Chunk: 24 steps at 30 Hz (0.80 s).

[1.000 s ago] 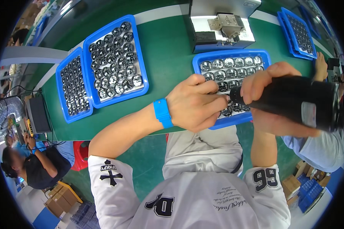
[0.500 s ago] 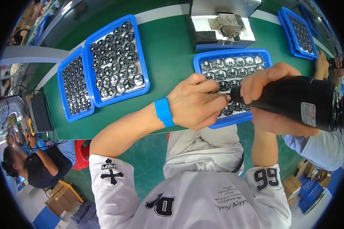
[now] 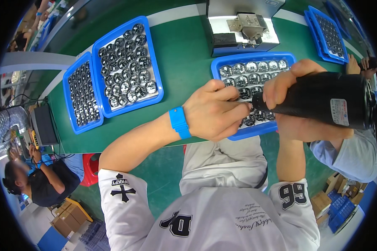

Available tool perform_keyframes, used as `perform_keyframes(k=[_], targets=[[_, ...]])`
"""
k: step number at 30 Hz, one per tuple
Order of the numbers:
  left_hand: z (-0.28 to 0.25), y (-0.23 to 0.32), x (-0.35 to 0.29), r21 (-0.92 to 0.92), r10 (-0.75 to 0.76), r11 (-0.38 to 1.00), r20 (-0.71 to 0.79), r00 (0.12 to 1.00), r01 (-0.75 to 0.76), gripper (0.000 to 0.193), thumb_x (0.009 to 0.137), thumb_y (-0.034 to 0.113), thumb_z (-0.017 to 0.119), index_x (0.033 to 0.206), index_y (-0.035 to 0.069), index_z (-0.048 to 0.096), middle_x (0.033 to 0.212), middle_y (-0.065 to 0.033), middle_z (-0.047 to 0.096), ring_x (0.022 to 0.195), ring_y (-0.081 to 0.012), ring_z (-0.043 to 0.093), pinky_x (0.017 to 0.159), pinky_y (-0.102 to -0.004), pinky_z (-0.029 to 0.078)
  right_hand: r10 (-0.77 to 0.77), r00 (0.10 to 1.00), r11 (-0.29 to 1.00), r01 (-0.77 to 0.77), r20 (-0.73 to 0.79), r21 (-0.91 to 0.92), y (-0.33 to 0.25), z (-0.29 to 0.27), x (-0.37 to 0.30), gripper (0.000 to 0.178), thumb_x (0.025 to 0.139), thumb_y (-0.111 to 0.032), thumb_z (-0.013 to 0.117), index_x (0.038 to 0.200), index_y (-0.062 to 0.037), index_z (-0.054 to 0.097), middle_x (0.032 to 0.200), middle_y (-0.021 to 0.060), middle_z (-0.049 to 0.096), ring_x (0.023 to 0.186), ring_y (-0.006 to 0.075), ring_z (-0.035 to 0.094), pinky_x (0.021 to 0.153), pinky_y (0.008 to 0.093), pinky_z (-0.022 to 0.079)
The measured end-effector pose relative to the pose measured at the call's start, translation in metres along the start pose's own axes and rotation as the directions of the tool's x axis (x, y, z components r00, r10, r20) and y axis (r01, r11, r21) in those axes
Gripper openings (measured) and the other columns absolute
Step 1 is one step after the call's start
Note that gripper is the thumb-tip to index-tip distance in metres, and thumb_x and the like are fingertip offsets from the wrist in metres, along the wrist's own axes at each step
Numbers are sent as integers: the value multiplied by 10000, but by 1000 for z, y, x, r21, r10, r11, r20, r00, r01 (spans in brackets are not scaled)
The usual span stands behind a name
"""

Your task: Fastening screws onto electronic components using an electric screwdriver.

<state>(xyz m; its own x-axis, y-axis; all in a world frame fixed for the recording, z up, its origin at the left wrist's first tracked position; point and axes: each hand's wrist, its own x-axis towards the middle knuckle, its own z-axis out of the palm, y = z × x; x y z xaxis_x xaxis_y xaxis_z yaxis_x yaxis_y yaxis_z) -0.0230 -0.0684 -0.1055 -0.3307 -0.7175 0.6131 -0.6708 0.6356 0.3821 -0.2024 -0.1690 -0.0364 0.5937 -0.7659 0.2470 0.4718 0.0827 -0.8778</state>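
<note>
My right hand [image 3: 295, 124] is wrapped round a large black cylindrical tool [image 3: 322, 100] with a white label, held level above the near tray. Its narrow end points left and meets the closed fingers of my left hand [image 3: 215, 111]. Those fingers pinch at the tip, but whatever lies between them is hidden. A blue band [image 3: 179, 123] circles my left wrist. Beneath both hands is a blue tray [image 3: 215, 62] with rows of round, shiny, faceted pieces [image 3: 254, 78]; my hands and the tool cover part of it.
Two more blue trays [image 3: 160, 90] of similar pieces stand on the green table [image 3: 180, 54] to the left. Behind the near tray sits a machine with a metal fixture [image 3: 251, 27]. Further trays [image 3: 329, 35] lie far right. Co-workers sit at both sides, one in black [image 3: 50, 180].
The tool's wide end and my right hand have risen slightly, bringing the tool nearer level. My left hand stays almost still.
</note>
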Motion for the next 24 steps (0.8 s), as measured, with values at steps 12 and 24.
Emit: perform_keyframes(k=[12,24], targets=[[1,-1,1,27,13,1000,-14,1000,-12,229,754,194,699,966,110,676,744,57,612,772,-160,532,773,-333,378,-79,985,997,77,156,17,3,-8,7,1227,548,-1011,607,1213,17,520,719,150,603,581,241,565,578,358,471],[-1,5,-3,77,-5,997,40,999,2,283,808,219,718,1079,139,709,842,64,695,838,-155,584,823,-349,377,-164,983,986,160,-80,-53,-48,15,75,1000,801,-929,427,1148,2,539,704,110,584,576,218,567,577,349,477]])
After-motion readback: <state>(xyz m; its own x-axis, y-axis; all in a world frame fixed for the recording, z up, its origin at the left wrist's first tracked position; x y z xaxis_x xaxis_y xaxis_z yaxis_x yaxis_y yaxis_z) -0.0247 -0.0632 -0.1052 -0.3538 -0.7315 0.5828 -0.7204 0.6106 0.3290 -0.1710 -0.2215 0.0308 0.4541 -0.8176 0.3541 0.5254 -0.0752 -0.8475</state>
